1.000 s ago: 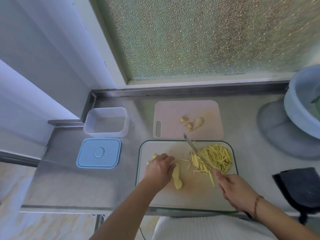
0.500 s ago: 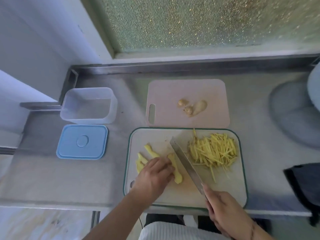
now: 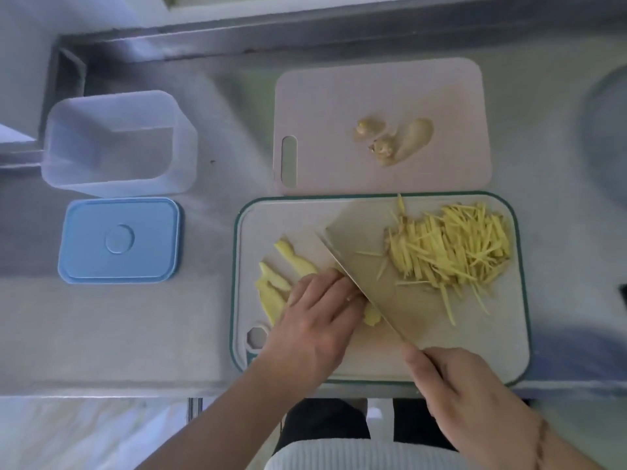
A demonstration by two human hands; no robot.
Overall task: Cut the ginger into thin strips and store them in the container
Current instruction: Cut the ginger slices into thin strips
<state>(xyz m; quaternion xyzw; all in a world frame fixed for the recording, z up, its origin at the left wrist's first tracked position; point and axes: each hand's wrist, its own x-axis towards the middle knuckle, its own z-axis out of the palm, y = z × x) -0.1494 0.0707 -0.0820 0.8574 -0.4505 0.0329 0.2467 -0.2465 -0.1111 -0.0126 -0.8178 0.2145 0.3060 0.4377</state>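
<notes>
Mid-slicing. Left hand (image 3: 319, 320), fingers curled, pins ginger slices (image 3: 271, 293) on the cutting board (image 3: 519, 334). Right hand (image 3: 475, 405) wrapped round the handle, knife (image 3: 380, 273) blade against left knuckles. Strips (image 3: 451, 245) piled on board's right. Container (image 3: 115, 140) open, far left, lid (image 3: 118, 240) beside it. Next: short even cuts, fingertips tucked back, then transfer to container.

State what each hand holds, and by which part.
The right hand grips the knife by its handle, hidden inside the fist. The left hand holds down a ginger slice with curled fingers on its top, beside the blade.
</notes>
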